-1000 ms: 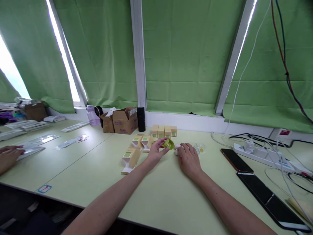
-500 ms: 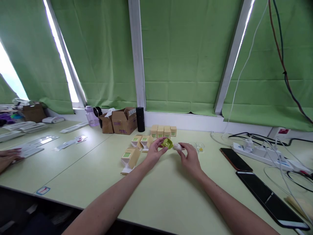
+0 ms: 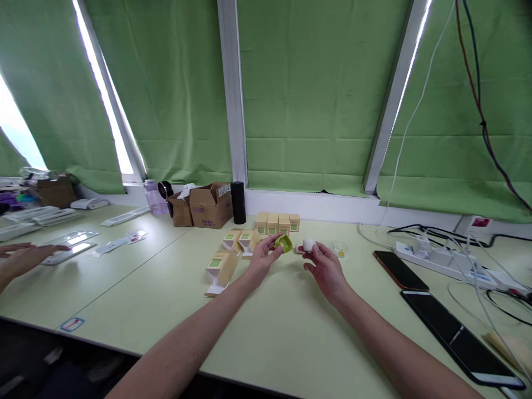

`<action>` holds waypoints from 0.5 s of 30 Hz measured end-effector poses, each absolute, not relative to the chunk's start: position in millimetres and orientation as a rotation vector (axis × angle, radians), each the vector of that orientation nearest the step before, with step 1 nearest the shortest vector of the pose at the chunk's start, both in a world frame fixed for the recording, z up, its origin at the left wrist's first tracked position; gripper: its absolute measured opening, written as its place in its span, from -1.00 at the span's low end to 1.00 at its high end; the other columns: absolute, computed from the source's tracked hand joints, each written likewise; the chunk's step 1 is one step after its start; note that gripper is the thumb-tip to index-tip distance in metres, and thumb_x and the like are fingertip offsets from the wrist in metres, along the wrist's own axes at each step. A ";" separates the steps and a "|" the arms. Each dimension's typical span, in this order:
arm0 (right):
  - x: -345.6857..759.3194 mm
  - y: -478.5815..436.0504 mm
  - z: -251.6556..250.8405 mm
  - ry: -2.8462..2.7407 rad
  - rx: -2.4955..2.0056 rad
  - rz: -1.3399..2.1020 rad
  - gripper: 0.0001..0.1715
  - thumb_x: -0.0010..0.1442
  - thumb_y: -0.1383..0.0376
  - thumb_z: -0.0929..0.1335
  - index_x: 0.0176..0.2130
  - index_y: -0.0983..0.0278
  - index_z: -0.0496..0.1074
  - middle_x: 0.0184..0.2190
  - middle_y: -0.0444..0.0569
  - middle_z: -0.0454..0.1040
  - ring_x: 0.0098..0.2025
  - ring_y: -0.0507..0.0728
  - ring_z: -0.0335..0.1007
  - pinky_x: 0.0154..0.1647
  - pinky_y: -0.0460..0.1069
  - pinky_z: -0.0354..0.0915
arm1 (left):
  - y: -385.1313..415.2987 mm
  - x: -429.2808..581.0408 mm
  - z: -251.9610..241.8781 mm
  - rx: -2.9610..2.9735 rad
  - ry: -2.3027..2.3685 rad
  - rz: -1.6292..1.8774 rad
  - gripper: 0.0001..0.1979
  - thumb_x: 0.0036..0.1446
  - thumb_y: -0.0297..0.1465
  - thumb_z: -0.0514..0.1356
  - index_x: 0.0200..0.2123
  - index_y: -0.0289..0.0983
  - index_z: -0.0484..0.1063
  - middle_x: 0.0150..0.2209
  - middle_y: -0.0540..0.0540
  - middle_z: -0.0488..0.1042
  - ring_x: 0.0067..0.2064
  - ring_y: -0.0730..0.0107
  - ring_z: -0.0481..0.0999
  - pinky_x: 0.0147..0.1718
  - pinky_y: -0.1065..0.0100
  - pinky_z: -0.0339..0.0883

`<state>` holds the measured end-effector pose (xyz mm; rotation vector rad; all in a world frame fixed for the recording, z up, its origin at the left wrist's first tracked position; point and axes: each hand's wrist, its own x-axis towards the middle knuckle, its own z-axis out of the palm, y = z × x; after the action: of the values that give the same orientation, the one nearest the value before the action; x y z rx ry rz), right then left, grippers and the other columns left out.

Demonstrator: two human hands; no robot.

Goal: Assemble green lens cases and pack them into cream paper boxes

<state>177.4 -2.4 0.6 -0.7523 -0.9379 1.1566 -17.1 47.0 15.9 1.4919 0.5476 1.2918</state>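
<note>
My left hand [image 3: 265, 256] is closed on a small yellow-green cup-like piece [image 3: 285, 243], its hollow side turned toward me. A little to the right, my right hand [image 3: 326, 270] grips a small white rounded piece [image 3: 308, 245] between thumb and fingers, palm partly turned up. The two pieces are apart. Just beyond my right hand lies a clear plastic piece [image 3: 339, 247] with a yellow spot in it. Left of my left hand stand several small cardboard boxes with open flaps, the nearest one [image 3: 221, 270] tilted toward me.
Closed small boxes [image 3: 272, 223] stand in a row at the back. Behind are a large carton [image 3: 211, 206], a black cylinder [image 3: 238, 202] and a purple bottle [image 3: 155, 197]. Phones [image 3: 401, 270] and a power strip [image 3: 444, 265] with cables lie right. Another person's hand [image 3: 29, 256] is far left.
My right hand has turned palm upward and moved slightly right, bringing the white piece upright and away from the green one. The other person's hand at far left has lifted and reached right.
</note>
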 end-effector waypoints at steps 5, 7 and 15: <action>176.3 -7.1 5.6 -0.882 -0.714 1.176 -0.48 0.01 0.04 0.59 -0.07 0.13 0.54 -0.12 0.02 0.62 -0.15 0.16 0.45 -0.30 -0.02 0.36 | 47.3 -16.8 15.6 1.483 0.531 1.274 -0.42 0.06 -0.13 0.44 0.11 -0.24 0.53 0.10 -0.25 0.56 0.13 0.02 0.49 0.10 0.16 0.32; 175.1 -8.7 7.5 -0.897 -0.698 1.162 -0.48 -0.01 0.07 0.60 -0.06 0.11 0.56 -0.11 -0.01 0.60 -0.15 0.16 0.45 -0.30 -0.01 0.37 | 47.6 -16.7 15.2 1.484 0.531 1.275 -0.42 0.06 -0.12 0.44 0.10 -0.24 0.54 0.08 -0.24 0.56 0.10 0.03 0.50 0.09 0.16 0.32; 170.4 -10.6 10.7 -0.958 -0.644 1.128 -0.42 -0.08 0.12 0.63 -0.07 0.14 0.53 -0.13 -0.04 0.56 -0.04 0.22 0.53 0.02 0.19 0.47 | 44.0 -17.0 18.6 1.538 0.542 1.250 -0.43 0.08 -0.10 0.41 0.11 -0.24 0.53 0.01 -0.22 0.58 0.05 0.08 0.51 0.07 0.16 0.33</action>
<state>170.4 -10.6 10.7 -0.6436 -0.9584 1.1279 -17.0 44.0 18.6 1.5378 0.5420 1.2497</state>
